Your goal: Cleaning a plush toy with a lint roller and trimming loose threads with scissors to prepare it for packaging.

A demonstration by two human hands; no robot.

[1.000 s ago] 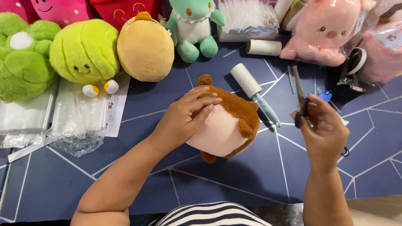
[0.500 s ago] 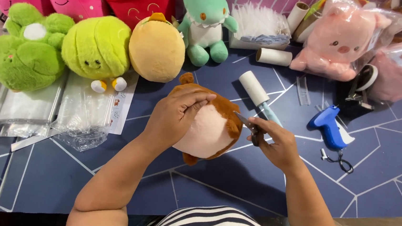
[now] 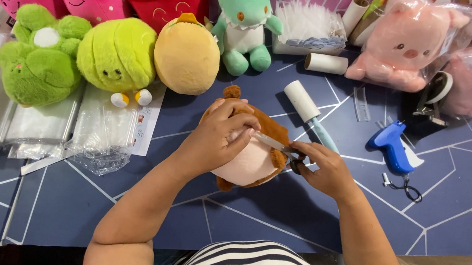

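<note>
A brown plush toy with a pale pink belly (image 3: 248,161) lies on the blue table in front of me. My left hand (image 3: 219,137) grips it from the top, fingers curled over its head. My right hand (image 3: 323,167) holds small scissors (image 3: 277,146) by the handles. The blades point left and reach the toy just beside my left fingers. What the blade tips touch is hidden by my fingers.
A lint roller (image 3: 307,113) lies right behind the toy. A blue tagging gun (image 3: 392,147) is at the right. Plush toys line the back: green (image 3: 36,66), lime (image 3: 117,55), yellow (image 3: 188,56), a dinosaur (image 3: 247,24), a bagged pink pig (image 3: 411,48). Clear bags (image 3: 51,129) lie left.
My right hand came from the right side of the table with the scissors to the brown toy. The blades now lie across the toy towards my left fingers.
</note>
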